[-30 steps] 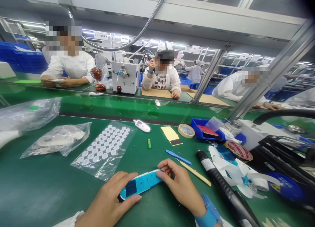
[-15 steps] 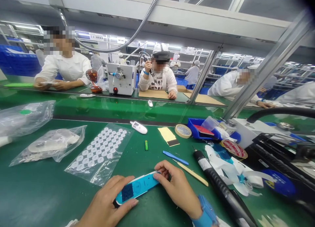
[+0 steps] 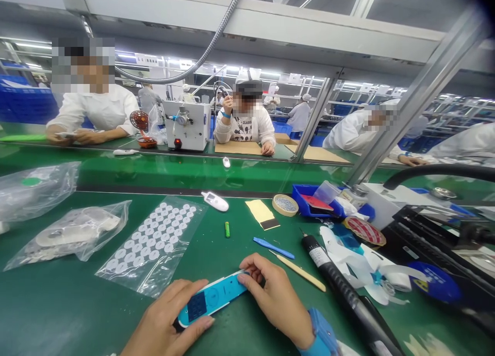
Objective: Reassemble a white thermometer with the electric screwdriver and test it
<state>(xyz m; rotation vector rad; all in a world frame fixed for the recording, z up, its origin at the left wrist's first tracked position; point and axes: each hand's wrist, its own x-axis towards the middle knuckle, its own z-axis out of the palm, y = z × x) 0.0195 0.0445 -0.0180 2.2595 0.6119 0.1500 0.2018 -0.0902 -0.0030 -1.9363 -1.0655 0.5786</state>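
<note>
My left hand [image 3: 166, 320] and my right hand [image 3: 276, 299] both hold a slim blue-and-white handheld device [image 3: 212, 298] on the green bench mat [image 3: 58, 278]. Its dark square panel faces up near my left thumb. The right fingers press on its far end. Close to my right hand lie a wooden stick [image 3: 297, 271], a blue plastic pry tool [image 3: 273, 248] and a black electric screwdriver [image 3: 340, 289]. A blue strap [image 3: 320, 334] circles my right wrist.
Left of my hands lie a plastic sheet of white round pads [image 3: 152, 245] and a bag of white parts [image 3: 69, 235]. Ahead are a white thermometer-like device [image 3: 214, 202] and a tape roll [image 3: 285, 205]. A blue tray [image 3: 309, 201] stands right. Co-workers sit beyond a glass partition [image 3: 193, 173].
The whole scene has slid left and slightly up in view as my head turned. Both hands keep hold of the device, which sits at much the same angle.
</note>
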